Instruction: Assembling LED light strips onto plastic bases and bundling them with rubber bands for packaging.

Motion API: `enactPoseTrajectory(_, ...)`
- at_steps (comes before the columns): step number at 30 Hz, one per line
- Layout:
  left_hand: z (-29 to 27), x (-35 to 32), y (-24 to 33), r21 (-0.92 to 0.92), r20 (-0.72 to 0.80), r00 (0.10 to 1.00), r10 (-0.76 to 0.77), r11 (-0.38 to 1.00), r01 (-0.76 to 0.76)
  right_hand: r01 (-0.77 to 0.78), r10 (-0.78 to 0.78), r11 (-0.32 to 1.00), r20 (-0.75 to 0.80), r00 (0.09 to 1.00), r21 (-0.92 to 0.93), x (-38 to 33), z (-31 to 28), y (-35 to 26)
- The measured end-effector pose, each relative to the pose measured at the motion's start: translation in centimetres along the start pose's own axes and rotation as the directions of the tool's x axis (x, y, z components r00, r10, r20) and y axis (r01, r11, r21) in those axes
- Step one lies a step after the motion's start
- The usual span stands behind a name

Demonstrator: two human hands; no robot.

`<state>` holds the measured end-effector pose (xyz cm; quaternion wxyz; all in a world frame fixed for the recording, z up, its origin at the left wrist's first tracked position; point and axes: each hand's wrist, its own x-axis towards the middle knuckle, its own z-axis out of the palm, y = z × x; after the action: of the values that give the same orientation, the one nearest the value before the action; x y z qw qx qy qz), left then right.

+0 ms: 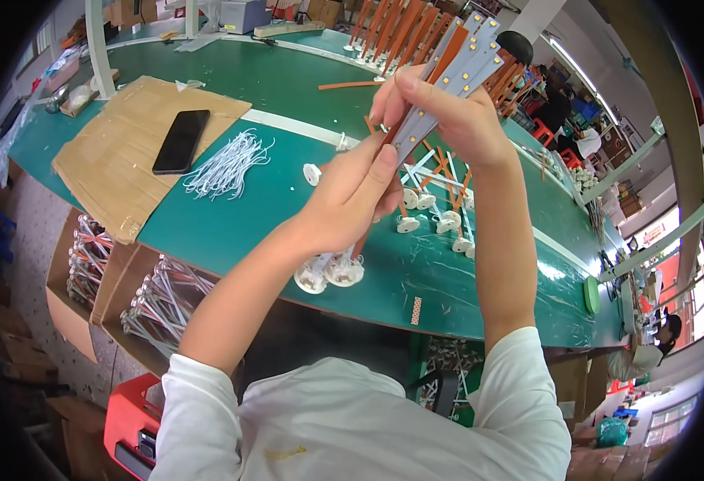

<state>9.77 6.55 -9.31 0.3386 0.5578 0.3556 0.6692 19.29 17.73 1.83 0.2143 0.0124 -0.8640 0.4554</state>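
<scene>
Both my hands are wrapped round a bundle of long flat LED strips (466, 68), white with yellow chips on one side and orange-brown on another. My left hand (350, 192) grips it near the lower part, closed. Higher up, my right hand (460, 120) closes round the same bundle, thumb along the strips. The bundle leans up and to the right above the table. Below my left hand show round white bases (344, 270), seemingly at its lower end. To the right lie more strips with round bases (448, 221), loosely crossed on the green table (384, 297).
Left of my hands lie a pile of white ties (230, 166) and a black phone (182, 142) on flat cardboard (119, 132). Strips stand in rows (392, 36) at the back. Open boxes of strips (159, 309) stand below the left edge, beside a red chair (131, 417).
</scene>
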Motion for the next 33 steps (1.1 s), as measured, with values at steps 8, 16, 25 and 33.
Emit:
enactPoseTrajectory(8,-0.5,0.1,-0.6,0.163,-0.097,0.989,0.111,0.982,-0.094,-0.003,0.012,0.997,-0.11,0.994,0.076,0.9,2.4,0.3)
enactPoseTrajectory(16,-1.9,-2.2,0.8,-0.144,-0.144,0.99,0.008,0.989,-0.029,0.065,-0.082,0.909,0.023,0.996,0.411,2.3,4.3,1.8)
enactPoseTrajectory(25,-7.3,-10.9,3.8,-0.65,-0.491,0.867,0.09,0.625,-0.433,0.191,-0.164,0.76,0.101,0.981,-0.622,6.0,9.1,12.0)
enactPoseTrajectory(33,-6.0,-13.8,2.4,-0.681,-0.444,0.892,-0.079,0.676,-0.28,0.109,0.125,0.469,0.188,0.974,-0.877,8.4,14.2,16.2)
